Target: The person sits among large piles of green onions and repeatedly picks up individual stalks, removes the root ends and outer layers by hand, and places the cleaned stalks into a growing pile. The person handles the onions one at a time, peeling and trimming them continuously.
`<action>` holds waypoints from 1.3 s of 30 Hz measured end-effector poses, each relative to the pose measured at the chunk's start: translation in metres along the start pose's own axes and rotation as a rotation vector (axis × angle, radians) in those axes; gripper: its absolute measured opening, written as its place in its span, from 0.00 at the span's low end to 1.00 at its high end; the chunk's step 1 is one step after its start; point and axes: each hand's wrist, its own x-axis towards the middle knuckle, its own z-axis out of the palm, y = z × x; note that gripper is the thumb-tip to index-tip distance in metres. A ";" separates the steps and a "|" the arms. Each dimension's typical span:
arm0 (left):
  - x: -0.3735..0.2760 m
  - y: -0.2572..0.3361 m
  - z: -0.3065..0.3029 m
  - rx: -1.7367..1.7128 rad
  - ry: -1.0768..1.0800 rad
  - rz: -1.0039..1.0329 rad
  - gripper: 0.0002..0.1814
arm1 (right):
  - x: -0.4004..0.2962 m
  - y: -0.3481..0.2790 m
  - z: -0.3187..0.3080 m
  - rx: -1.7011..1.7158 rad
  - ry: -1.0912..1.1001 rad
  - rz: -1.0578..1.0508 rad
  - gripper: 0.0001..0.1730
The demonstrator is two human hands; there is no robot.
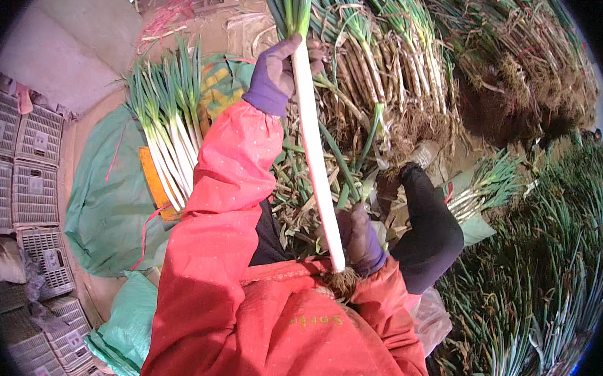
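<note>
My left hand (279, 74), in a purple-cuffed work glove, grips a long green onion (313, 147) where its white shank meets the green leaves. The onion slants down towards my lap, its root tuft (342, 282) lying against my red smock. My right hand (358, 242), gloved too, is curled beside the lower shank. Whether its fingers hold the shank or a loose leaf is unclear. Beyond it, peeled leaves and husks (300, 201) lie heaped between my legs. To the left, a row of clean white-stemmed green onions (171, 132) rests on an orange board (153, 172).
Unpeeled green onions (388, 68) with dirty roots are stacked ahead, with more bundles (525, 62) at far right. A mass of green onions (532, 267) covers the right side. Green sacking (107, 195) lies left, before stacked plastic crates (40, 141). Red twine (169, 14) lies ahead.
</note>
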 end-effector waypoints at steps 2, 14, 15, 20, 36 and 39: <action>0.002 -0.004 -0.003 -0.013 0.081 0.009 0.17 | -0.002 -0.006 -0.007 0.030 0.075 -0.099 0.38; -0.014 0.004 0.011 0.069 0.175 0.161 0.13 | -0.015 0.003 0.014 -0.348 0.282 -0.195 0.19; -0.011 -0.002 0.009 0.262 0.171 0.237 0.13 | -0.012 0.000 0.011 -0.319 0.271 -0.234 0.15; -0.030 0.035 0.023 0.308 0.245 0.381 0.12 | 0.022 -0.046 0.050 -0.683 0.223 -0.386 0.11; -0.087 0.125 -0.101 0.385 0.396 -0.006 0.27 | 0.084 -0.007 0.090 -0.135 -0.353 0.258 0.17; -0.092 0.129 -0.113 0.399 0.262 0.011 0.24 | 0.085 -0.005 0.088 0.027 -0.483 0.279 0.22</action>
